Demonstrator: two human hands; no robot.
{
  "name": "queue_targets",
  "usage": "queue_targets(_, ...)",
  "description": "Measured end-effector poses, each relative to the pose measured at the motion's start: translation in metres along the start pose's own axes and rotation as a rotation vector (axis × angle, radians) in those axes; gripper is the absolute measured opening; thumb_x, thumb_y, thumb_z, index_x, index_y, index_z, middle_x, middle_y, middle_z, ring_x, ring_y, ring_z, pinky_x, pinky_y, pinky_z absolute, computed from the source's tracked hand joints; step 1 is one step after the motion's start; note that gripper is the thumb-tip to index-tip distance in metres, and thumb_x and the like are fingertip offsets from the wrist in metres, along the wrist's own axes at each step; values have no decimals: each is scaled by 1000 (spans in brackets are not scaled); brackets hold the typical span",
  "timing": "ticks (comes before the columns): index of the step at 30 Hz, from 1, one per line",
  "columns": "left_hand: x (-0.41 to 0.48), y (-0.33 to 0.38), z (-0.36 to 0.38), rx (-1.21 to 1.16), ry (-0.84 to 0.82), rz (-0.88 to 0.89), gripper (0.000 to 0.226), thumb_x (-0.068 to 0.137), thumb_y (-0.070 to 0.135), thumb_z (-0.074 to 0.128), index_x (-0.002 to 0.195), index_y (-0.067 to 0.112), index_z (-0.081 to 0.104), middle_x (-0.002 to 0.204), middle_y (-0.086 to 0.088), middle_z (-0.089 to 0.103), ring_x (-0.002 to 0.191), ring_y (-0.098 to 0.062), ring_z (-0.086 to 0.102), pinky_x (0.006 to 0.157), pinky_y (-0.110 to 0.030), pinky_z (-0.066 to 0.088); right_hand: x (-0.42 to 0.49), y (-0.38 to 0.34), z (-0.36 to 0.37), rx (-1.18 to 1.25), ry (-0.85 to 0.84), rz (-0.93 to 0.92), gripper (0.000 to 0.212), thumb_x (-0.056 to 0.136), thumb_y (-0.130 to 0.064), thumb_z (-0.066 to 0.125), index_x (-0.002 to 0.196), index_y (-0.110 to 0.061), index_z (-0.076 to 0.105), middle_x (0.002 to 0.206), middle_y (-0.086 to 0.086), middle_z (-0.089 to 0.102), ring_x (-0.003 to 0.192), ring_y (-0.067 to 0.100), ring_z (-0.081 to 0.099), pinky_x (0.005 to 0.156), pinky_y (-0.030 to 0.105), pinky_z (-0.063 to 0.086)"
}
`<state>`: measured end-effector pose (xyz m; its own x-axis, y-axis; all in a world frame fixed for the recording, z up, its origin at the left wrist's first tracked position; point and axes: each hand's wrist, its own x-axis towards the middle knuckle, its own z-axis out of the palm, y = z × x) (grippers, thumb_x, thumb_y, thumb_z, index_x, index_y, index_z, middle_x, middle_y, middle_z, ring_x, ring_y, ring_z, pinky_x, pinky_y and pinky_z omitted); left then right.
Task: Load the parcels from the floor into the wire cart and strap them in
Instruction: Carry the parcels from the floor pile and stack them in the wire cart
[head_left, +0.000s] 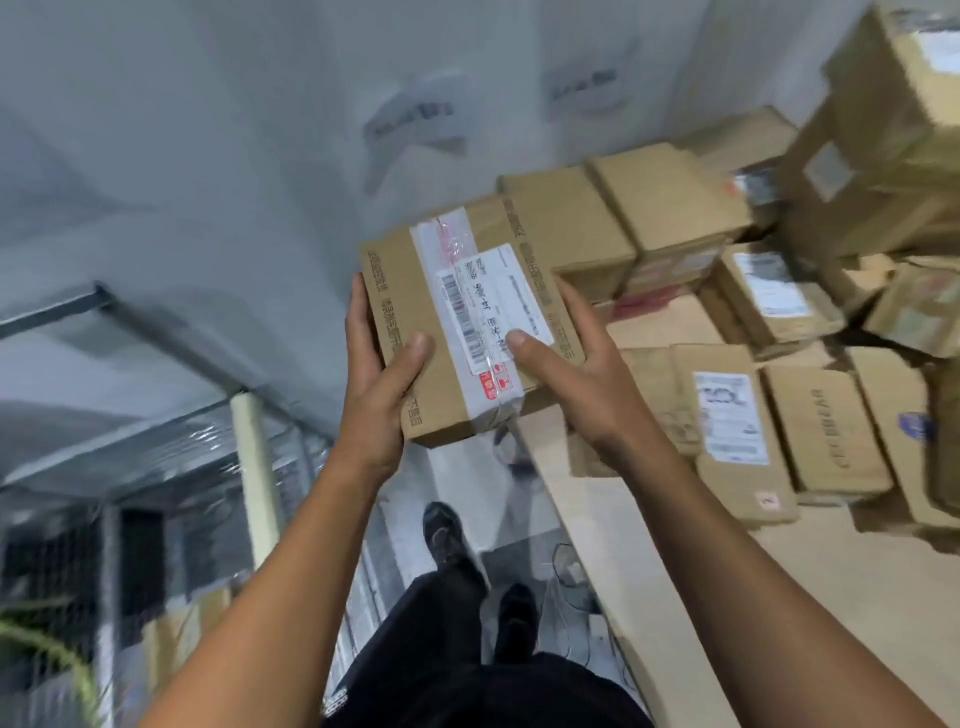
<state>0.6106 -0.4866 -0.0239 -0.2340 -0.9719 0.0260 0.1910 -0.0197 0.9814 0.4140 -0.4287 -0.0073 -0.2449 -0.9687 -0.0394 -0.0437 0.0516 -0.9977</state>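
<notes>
Taped parcel (470, 332) held in both hands
Left hand (375, 374) and right hand (577, 371) grip its sides, thumbs on top; stacked parcels (727, 410) right, seemingly a blurred wire cart (156, 514) left.

Held parcel (467, 327) sits between wire cart (156, 519), left, and stacked parcels (727, 322), right.

Even, cool indoor light with soft shadows; motion blur smears the edges (worst at right), wide-angle bending throughout.
</notes>
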Motion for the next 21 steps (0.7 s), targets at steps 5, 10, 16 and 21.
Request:
queue_targets(5, -55, 1, -80, -35, 256, 31, 95, 89, 31, 71, 165, 31, 13, 166, -1, 37, 146, -26, 47, 119, -57, 38, -3, 1, 86, -10, -267, -7, 65, 86, -57, 72, 146, -45, 51, 145, -6, 59, 131, 7, 59, 113, 37, 47)
queue_targets(10, -111, -8, -146, -81, 521, 51, 92, 92, 30, 71, 165, 35, 14, 162, 1, 44, 143, -24, 51, 114, -48, 47, 0, 11, 170, -44, -544, 75, 76, 81, -45, 80, 149, -36, 50, 146, 2, 58, 127, 18, 63, 108, 47, 52)
queue_targets(16, -174, -23, -220, -139, 869, 34, 86, 92, 21, 65, 163, 33, 19, 160, -1, 44, 141, -22, 52, 111, -44, 50, -13, 25, 273, -179, -852, 203, 62, 85, -47, 75, 141, -54, 49, 146, -5, 56, 125, 19, 64, 107, 49, 52)
queue_targets(21, -221, -45, -276, -206, 1039, 32, 82, 92, 26, 68, 159, 45, 24, 160, 2, 44, 142, -25, 51, 113, -51, 47, -32, 47, 361, -210, -1073, 274, 55, 92, -41, 71, 142, -50, 50, 133, -16, 68, 122, 12, 67, 101, 39, 55)
